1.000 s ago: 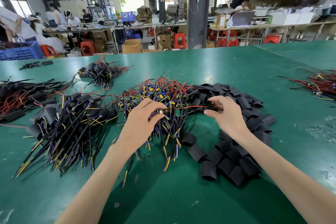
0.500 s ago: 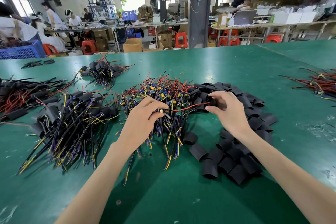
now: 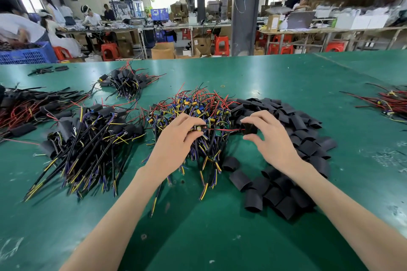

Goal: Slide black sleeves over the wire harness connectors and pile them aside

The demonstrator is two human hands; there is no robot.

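Harness connector in curled left hand, black sleeve in right hand

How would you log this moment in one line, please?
left hand grips harness | right hand pinches black sleeve | red wire reaches sleeve

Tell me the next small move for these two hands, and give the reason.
Probably the right hand should draw the black sleeve leftward along the red wire toward the connector pinched by the left hand. The wire runs straight from that connector to the sleeve's mouth, and the connector is not yet covered.
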